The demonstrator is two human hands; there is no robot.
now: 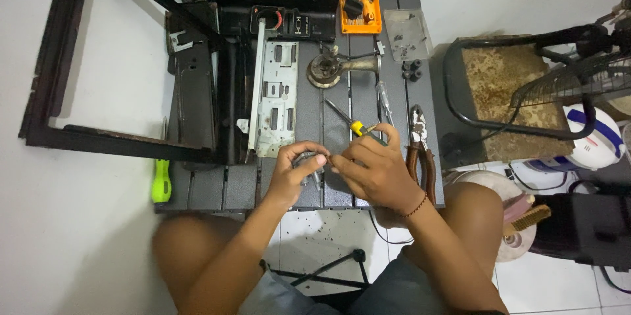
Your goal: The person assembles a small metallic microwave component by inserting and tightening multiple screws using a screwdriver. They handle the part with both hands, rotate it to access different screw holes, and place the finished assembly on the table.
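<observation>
Left hand (294,169) pinching small grey metal part (307,160) over near middle of dark slatted table (210,187). Right hand (373,169) gripping yellow-handled screwdriver (348,121), also touching part. Pliers (420,151) lying just right.

Orange rectangular tool-bit case (360,7) at the table's far edge (clear plastic packet (407,34) just beside)

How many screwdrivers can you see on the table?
3: a yellow-handled screwdriver by the right hand, a clear-handled one just beyond, a green-handled one at the left edge. Others may be hidden.
</observation>
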